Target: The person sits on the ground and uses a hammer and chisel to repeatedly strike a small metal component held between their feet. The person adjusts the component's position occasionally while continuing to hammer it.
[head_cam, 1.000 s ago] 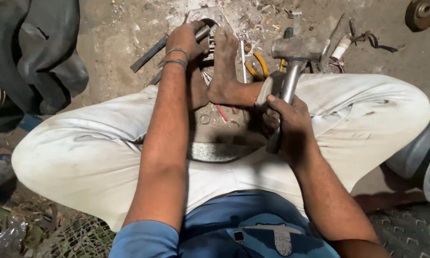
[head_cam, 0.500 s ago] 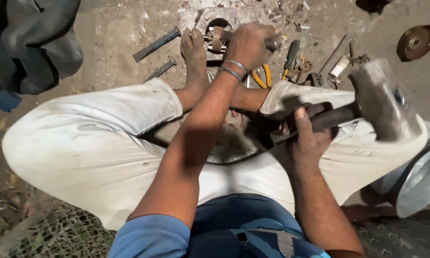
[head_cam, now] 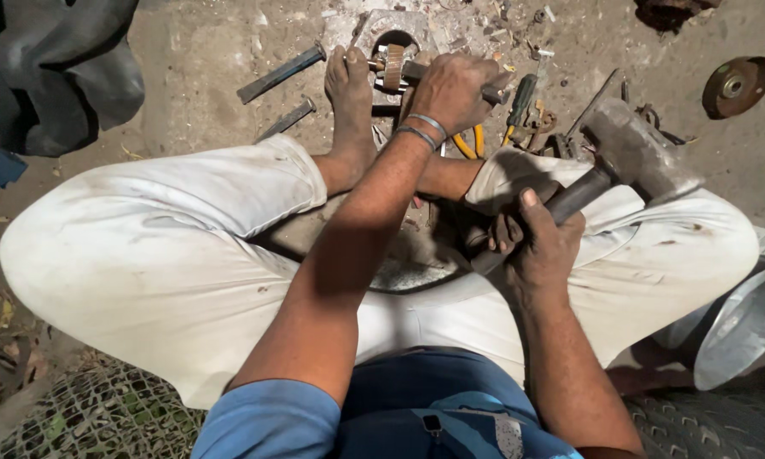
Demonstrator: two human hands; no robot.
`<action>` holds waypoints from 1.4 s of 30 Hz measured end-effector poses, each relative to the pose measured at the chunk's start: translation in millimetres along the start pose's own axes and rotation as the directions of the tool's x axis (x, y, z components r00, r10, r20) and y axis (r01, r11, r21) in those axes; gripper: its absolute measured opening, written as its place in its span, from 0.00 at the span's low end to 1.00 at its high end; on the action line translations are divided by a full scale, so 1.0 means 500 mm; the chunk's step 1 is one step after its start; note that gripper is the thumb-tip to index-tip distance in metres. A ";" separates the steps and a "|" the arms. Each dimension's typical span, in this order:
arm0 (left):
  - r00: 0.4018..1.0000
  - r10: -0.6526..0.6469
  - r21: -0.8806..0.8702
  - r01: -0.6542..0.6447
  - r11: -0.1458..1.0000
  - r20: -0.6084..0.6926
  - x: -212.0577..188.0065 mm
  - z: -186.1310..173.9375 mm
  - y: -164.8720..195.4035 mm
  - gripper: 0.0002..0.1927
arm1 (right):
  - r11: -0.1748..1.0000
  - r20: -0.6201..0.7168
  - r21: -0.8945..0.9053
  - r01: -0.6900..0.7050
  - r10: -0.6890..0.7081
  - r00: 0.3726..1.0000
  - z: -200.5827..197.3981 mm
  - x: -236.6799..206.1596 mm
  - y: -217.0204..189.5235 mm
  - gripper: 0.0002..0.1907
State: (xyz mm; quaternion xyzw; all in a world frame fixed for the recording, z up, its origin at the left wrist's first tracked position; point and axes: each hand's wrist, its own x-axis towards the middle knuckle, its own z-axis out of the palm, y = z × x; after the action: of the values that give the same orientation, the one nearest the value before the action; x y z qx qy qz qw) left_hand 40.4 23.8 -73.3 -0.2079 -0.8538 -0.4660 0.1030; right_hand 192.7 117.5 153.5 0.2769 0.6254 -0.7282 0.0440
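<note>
- Steel rod [head_cam: 493, 92]: a dark round bar lying across a metal block on the dirt floor, beyond the person's feet. Judged stiff, heavy for its thickness and likely gritty rather than slick; best gripped on the bare shank, well back from the struck end.
- Chisel bars [head_cam: 278, 75]: two dark metal lengths on the ground at far left of the work, apart from both hands.
- Bare foot [head_cam: 349, 102]: planted beside the block, toes touching its near edge.
- Metal block [head_cam: 388, 34]: a pale plate with a round hole, with a rusty ring-shaped part sitting at the hole.
- Left hand [head_cam: 452, 87]: fingers wrapped down tight over the steel rod, pinning it on the block; two bangles at the wrist.
- Right hand [head_cam: 542, 240]: fist closed round the hammer's handle, low over the right thigh.
- Sledge hammer [head_cam: 637, 153]: blocky steel head, tilted up to the right. Judged head-heavy; a hold low on the handle gives swing, nearer the head gives control.
- Rusty disc [head_cam: 737, 85]: lying on the ground at far right, well apart.
</note>
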 end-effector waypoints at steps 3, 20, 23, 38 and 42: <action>0.998 -0.065 -0.002 0.065 0.998 0.006 0.001 -0.007 0.005 0.14 | 0.999 0.012 -0.008 -0.039 0.039 0.999 -0.007 -0.001 0.007 0.12; 0.972 -0.207 -0.093 0.197 0.976 -0.110 0.026 -0.040 0.005 0.15 | 0.992 0.011 -0.122 -0.023 0.024 1.000 -0.059 0.019 0.045 0.12; 0.963 -0.220 -0.096 0.207 0.974 -0.157 0.022 -0.016 -0.007 0.15 | 0.989 0.020 -0.143 -0.049 0.052 0.998 -0.048 0.014 0.043 0.13; 0.898 -0.251 -0.195 0.190 0.962 -0.362 0.030 0.008 -0.026 0.15 | 0.822 -0.060 -0.443 0.358 -0.426 0.903 -0.046 0.001 -0.270 0.10; 0.911 -0.322 -0.256 0.256 0.932 -0.259 0.025 0.008 -0.021 0.09 | 0.871 -0.043 -0.383 0.309 -0.351 0.936 0.085 0.061 -0.189 0.11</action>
State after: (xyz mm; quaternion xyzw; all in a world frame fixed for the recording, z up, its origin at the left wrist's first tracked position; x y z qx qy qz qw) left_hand 24.7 25.5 -78.7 -0.0163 -0.7941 -0.5921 0.1360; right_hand 113.5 106.4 225.9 0.1926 0.7909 -0.5773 -0.0643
